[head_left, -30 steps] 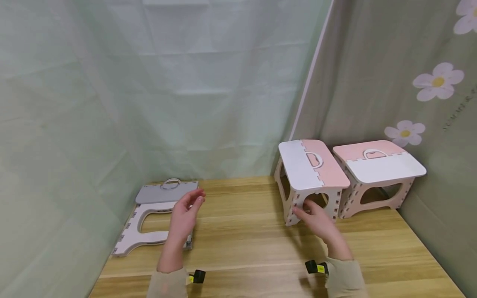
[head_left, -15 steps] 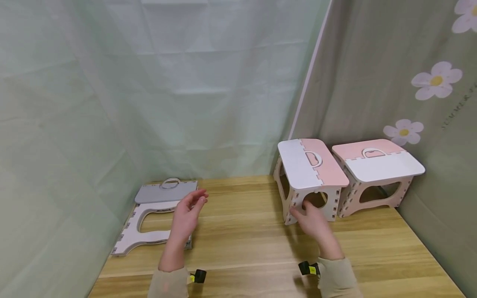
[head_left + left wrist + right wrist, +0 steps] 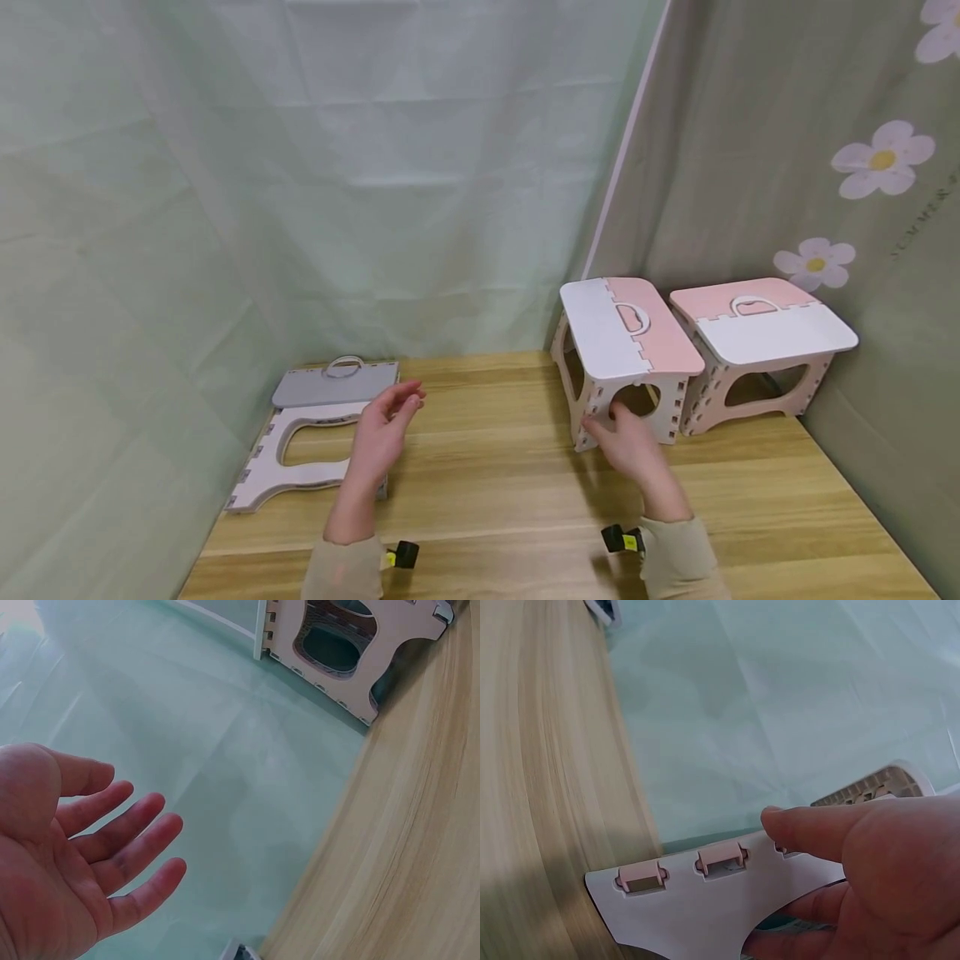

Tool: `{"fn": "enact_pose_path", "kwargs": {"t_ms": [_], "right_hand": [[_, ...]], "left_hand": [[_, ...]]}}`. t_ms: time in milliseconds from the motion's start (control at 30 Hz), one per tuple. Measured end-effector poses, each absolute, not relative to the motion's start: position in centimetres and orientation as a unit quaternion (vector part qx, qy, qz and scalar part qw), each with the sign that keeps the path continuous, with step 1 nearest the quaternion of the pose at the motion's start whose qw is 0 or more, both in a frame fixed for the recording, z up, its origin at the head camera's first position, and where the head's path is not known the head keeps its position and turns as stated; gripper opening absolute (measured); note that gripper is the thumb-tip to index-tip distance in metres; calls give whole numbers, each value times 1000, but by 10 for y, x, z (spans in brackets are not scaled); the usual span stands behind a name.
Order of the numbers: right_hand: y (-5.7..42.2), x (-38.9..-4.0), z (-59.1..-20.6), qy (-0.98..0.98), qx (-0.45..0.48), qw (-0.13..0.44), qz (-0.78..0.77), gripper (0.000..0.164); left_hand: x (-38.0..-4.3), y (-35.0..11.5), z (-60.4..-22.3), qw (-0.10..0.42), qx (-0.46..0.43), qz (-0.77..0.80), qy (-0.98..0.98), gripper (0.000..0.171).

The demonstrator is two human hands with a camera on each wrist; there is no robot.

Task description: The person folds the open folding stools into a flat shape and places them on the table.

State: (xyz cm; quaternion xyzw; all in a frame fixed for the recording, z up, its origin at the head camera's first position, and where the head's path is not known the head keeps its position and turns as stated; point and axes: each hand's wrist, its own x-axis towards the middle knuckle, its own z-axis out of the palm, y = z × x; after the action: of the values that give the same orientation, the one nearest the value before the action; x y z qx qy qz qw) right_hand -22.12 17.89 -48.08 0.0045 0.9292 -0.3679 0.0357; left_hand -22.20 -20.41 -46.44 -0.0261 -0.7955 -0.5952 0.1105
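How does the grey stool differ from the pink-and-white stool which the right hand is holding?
The grey stool lies folded on the table, while the pink-and-white stool stands open. The grey stool shows grey and white; the pink-and-white stool shows pink and white. Both have a curved handle.

Pink-and-white stools (image 3: 615, 333), grey-and-white stool (image 3: 315, 389), white-flowered grey curtain (image 3: 735, 150), tan wood-grain tabletop (image 3: 495, 467)

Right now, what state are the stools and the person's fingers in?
Gray stool: folded, lying flat
Left pink-and-white stool: unfolded, upright
Right pink-and-white stool: unfolded, upright
Left fingers: relaxed, holding nothing
Right fingers: gripping the left pink-and-white stool
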Motion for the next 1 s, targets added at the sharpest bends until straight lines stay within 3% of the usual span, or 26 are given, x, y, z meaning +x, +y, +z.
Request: {"fn": "enact_pose_path", "kwargs": {"t_ms": [700, 1000], "right_hand": [[187, -220, -476, 930, -9, 41, -366, 84], [196, -219, -475, 920, -39, 39, -389, 48]], "left_hand": [[-224, -203, -469, 109, -38, -590, -799, 31], [-226, -200, -470, 105, -44, -592, -798, 28]]}}
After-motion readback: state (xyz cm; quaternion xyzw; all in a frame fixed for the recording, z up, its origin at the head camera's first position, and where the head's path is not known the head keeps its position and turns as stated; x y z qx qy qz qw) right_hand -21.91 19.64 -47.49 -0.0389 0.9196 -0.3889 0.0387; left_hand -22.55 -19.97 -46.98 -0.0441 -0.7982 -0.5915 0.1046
